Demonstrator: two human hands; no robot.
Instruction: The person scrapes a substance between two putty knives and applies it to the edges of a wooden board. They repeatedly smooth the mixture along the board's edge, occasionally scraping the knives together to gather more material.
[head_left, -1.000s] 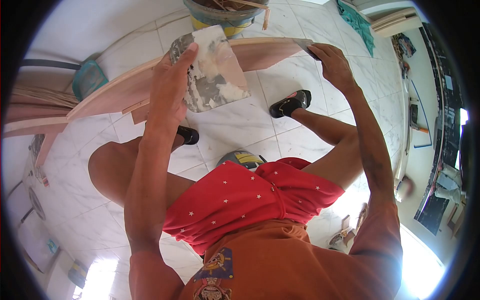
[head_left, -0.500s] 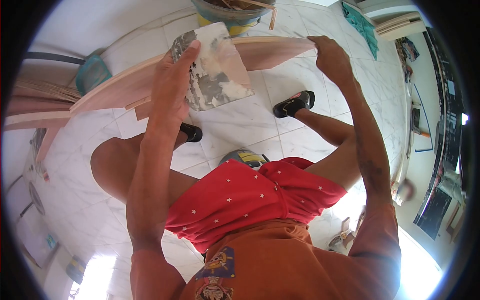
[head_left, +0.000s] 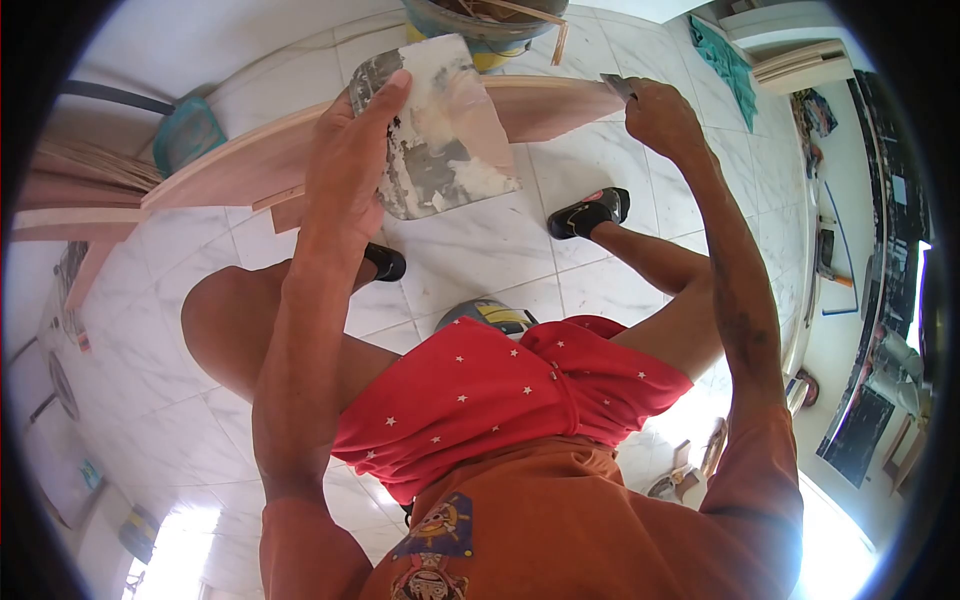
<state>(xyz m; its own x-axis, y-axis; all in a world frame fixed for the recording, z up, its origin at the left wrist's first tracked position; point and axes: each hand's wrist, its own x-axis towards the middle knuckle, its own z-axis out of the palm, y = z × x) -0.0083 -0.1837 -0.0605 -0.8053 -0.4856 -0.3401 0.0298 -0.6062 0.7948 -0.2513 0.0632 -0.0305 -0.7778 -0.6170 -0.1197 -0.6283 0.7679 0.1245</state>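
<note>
My left hand (head_left: 350, 150) grips a flat rectangular plate (head_left: 440, 140) smeared with white and pinkish putty, its thumb on top and its fingers underneath. In my right hand (head_left: 664, 120) is a putty knife (head_left: 618, 88), whose dark blade pokes out past the fist. The blade is right at the far right end of a long curved wooden board (head_left: 235, 165). This board runs across in front of me, passing behind the plate and my left hand, which hide part of it.
Beyond the board stands a bucket (head_left: 480, 42) with wood scraps in it. A teal dustpan-like thing (head_left: 190, 138) lies behind the board, near stacked thin boards (head_left: 95, 170). A green cloth (head_left: 724, 70) and a pile of planks (head_left: 800, 66) lie at the upper right.
The putty knife's blade now shows past my right fist, where it hardly showed before. My left hand and the plate have shifted slightly right.
</note>
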